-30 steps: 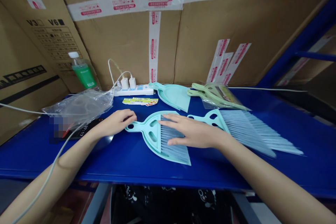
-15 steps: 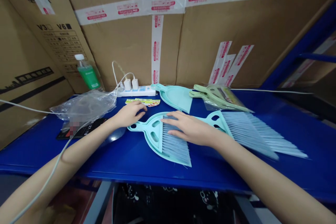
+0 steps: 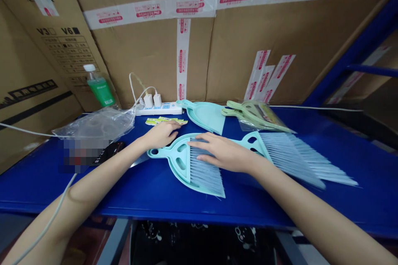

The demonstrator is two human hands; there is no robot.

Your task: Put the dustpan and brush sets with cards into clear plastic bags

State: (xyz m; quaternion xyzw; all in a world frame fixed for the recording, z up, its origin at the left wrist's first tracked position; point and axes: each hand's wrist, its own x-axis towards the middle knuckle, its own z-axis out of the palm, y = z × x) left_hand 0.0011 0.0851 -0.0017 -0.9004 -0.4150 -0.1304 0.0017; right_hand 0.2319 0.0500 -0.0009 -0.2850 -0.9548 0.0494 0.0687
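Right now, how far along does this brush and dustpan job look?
Done: the nearer mint brush, farther mint brush and mint dustpan lie loose on the blue shelf. In hand: the right hand rests on the nearer brush, the left hand beside it. Left: the pale green set in its clear bag.

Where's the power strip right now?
In the head view, the white power strip sits at the far edge of the blue table, just left of the teal dustpan, with two white plug adapters in it.
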